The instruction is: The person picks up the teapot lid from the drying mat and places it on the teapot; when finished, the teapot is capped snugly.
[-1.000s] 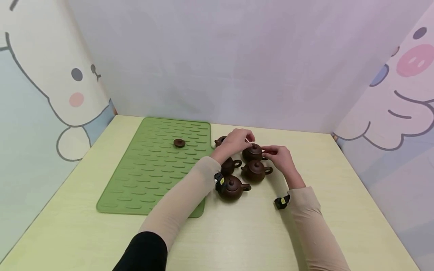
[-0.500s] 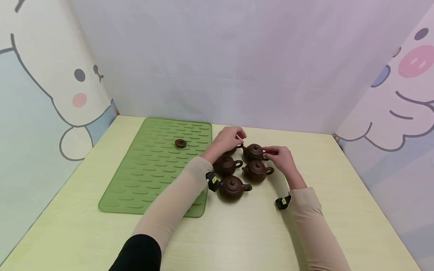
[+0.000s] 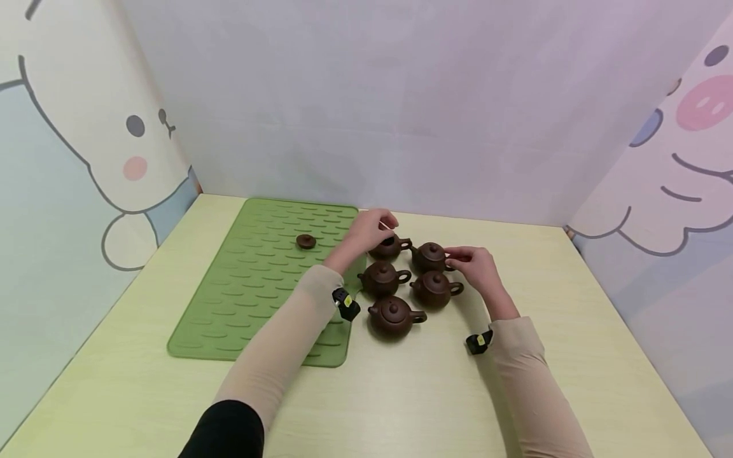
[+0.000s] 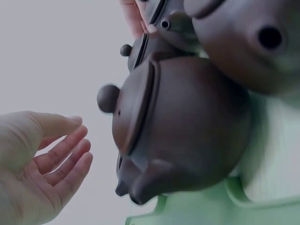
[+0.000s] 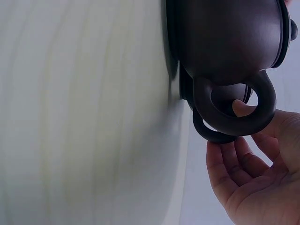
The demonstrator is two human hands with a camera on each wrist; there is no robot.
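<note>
Several small dark-brown teapots stand close together in the head view, with spouts to the left and handles to the right. My right hand (image 3: 474, 267) pinches the handle of the back right teapot (image 3: 429, 257); the right wrist view shows thumb and fingers at that handle (image 5: 213, 136), partly behind a nearer teapot (image 5: 229, 37). My left hand (image 3: 369, 230) is beside and over the back left teapot (image 3: 389, 248), covering part of its top. Its fingers (image 4: 70, 161) are loosely bent and hold nothing. A loose round brown teapot lid (image 3: 306, 242) lies on the green mat (image 3: 240, 305).
The green textured mat lies left of the teapots on a pale wood table (image 3: 435, 394). A middle left teapot (image 3: 382, 278), a middle right teapot (image 3: 434, 289) and a front teapot (image 3: 394, 317) have their lids on. A pale curtain (image 3: 378, 127) hangs behind.
My left hand has moved left, away from the back right teapot and across the back left one, uncovering more of the left teapots. My right hand stays at the back right teapot's handle.
</note>
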